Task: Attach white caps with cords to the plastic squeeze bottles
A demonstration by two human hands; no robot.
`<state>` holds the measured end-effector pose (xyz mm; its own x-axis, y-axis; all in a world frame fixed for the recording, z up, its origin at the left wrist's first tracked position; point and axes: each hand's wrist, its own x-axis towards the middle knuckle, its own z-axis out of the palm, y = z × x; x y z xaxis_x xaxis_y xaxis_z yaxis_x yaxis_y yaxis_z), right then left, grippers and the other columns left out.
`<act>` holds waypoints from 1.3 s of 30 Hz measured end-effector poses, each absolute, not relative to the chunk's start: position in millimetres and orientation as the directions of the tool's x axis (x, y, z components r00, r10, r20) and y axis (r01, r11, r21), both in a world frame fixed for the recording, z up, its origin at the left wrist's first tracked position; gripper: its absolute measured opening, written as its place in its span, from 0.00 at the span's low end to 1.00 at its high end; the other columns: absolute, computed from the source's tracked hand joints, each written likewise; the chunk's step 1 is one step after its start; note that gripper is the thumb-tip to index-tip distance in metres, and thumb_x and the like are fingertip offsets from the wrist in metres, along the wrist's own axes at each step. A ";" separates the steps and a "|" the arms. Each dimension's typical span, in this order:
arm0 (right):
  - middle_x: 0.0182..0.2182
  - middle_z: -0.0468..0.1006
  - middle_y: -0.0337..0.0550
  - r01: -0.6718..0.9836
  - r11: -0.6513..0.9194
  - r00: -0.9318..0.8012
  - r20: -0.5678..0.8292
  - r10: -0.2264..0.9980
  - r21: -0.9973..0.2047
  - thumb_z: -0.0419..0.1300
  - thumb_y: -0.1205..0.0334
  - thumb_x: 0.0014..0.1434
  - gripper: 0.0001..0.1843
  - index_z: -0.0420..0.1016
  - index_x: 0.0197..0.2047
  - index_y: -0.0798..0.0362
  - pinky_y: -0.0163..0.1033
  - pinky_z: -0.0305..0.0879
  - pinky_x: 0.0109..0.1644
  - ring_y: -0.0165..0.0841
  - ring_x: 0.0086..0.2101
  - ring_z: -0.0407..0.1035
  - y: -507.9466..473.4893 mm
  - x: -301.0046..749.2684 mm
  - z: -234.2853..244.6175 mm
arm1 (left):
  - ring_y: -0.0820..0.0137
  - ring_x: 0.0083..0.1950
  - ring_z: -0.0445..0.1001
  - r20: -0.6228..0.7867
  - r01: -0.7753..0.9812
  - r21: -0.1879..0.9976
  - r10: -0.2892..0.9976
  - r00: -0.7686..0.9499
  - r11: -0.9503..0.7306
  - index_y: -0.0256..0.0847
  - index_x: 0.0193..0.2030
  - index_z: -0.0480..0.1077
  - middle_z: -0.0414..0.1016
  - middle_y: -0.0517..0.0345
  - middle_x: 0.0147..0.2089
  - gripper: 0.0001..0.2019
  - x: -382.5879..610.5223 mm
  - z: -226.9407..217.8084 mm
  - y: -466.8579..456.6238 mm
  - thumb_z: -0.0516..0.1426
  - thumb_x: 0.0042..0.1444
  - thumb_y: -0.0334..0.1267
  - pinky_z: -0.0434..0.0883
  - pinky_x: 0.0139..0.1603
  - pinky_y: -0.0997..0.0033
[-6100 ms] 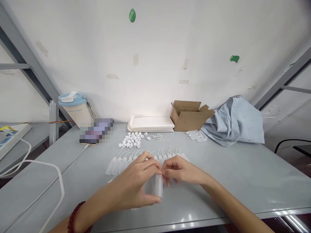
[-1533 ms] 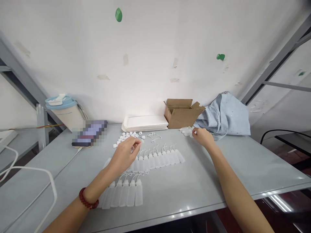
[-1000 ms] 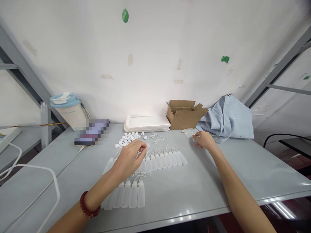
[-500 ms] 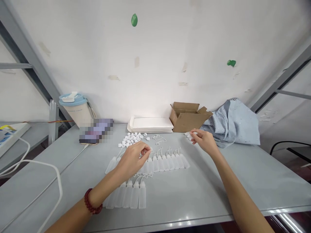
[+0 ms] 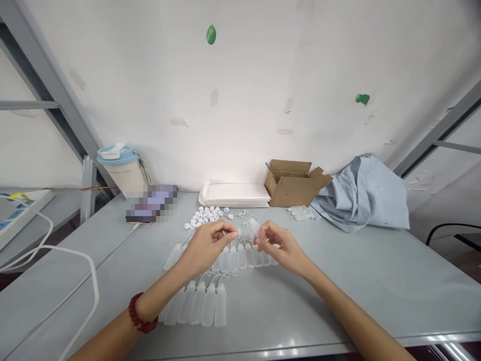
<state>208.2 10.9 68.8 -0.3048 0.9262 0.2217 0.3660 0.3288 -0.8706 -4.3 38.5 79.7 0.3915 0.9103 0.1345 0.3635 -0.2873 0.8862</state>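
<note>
My left hand (image 5: 208, 246), a dark red beaded bracelet at its wrist, pinches a small translucent piece (image 5: 238, 232), too small to name surely. Close to its right, my right hand (image 5: 282, 246) grips a small translucent plastic bottle (image 5: 255, 228) between thumb and fingers, tilted with its upper end towards the left hand. Below both hands lies a row of translucent bottles (image 5: 241, 256) with thin white tubes on their tops, partly hidden by the hands. A second row of such bottles (image 5: 220, 306) lies nearer the front edge. White caps (image 5: 205, 216) are heaped behind the left hand.
Loose tubes (image 5: 247, 215) lie beside the caps. More small bottles (image 5: 302, 213) rest before an open cardboard box (image 5: 295, 190). White flat packages (image 5: 236, 193), a blue cloth bag (image 5: 368, 195), a phone (image 5: 150, 203) on a cable and a lidded cup (image 5: 124, 173) stand along the back.
My right hand has come left from the small bottles by the box, bringing one bottle up to the left hand. The left hand has barely moved; the view shifted slightly.
</note>
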 end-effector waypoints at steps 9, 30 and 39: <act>0.27 0.72 0.38 0.319 0.304 -0.341 0.191 0.921 -0.898 0.56 0.63 0.58 0.07 0.63 0.29 0.52 0.33 0.61 0.33 0.33 0.37 0.71 4.7 204.7 75.9 | 0.75 0.26 0.62 0.058 0.236 0.956 0.903 0.425 -0.172 0.40 0.31 0.71 0.67 0.63 0.26 0.11 -4.3 88.6 36.8 0.56 0.54 0.46 0.62 0.25 0.76; 0.30 0.75 0.39 0.375 0.392 -0.380 0.246 0.892 -0.840 0.55 0.68 0.56 0.06 0.66 0.28 0.51 0.34 0.62 0.34 0.31 0.34 0.69 5.5 204.7 73.6 | 0.76 0.24 0.61 0.007 0.214 0.970 0.888 0.460 -0.119 0.40 0.32 0.69 0.64 0.62 0.25 0.11 0.7 86.6 32.4 0.55 0.54 0.46 0.60 0.21 0.78; 0.30 0.75 0.39 0.388 0.395 -0.385 0.242 0.890 -0.833 0.55 0.69 0.56 0.06 0.66 0.28 0.52 0.32 0.61 0.32 0.29 0.31 0.67 4.4 203.9 72.9 | 0.74 0.28 0.65 0.049 0.218 0.961 0.882 0.468 -0.169 0.40 0.34 0.69 0.69 0.60 0.29 0.11 1.1 85.4 31.4 0.55 0.55 0.46 0.64 0.26 0.76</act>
<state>203.9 4.4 72.9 -0.3852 0.8905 0.2423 0.3882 0.3946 -0.8328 1.1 31.4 85.4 0.4681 0.8823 0.0491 0.2180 -0.1692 0.9612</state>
